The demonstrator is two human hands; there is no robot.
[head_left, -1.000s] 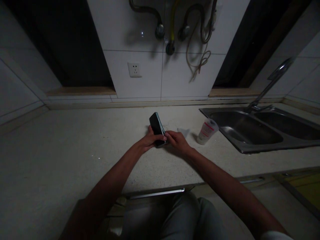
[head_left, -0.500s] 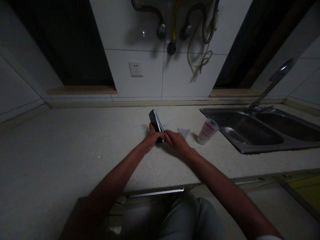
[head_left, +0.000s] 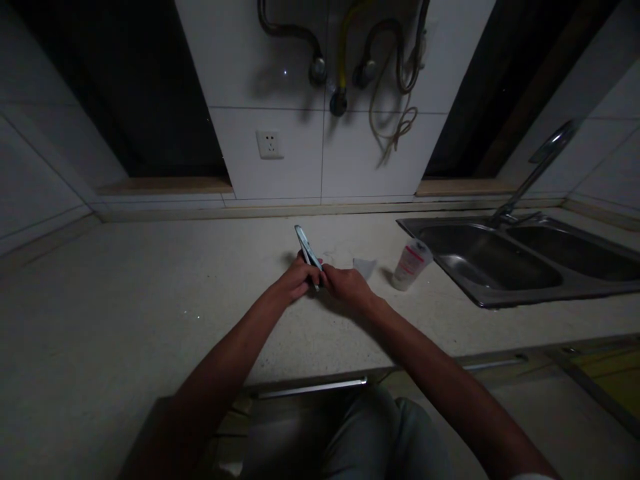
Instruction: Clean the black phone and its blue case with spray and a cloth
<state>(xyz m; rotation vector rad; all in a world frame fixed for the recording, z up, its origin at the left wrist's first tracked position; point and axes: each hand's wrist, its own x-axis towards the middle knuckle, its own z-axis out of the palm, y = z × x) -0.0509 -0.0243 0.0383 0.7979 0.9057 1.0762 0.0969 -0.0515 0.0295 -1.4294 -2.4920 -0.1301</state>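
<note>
Both of my hands meet over the speckled countertop and hold a dark phone with a pale blue edge. It stands on its lower end, turned nearly edge-on to me. My left hand wraps its lower left side with curled fingers. From the right, my right hand pinches the same lower end. A small scrap of clear film or paper lies on the counter just right of my hands.
A white plastic cup with a red label stands tilted beside a steel double sink with a tap at the right. A wall socket and hanging hoses are on the tiled wall behind.
The phone has turned in my hands from showing its dark face to standing nearly edge-on. Both hands stayed in the same spot.
</note>
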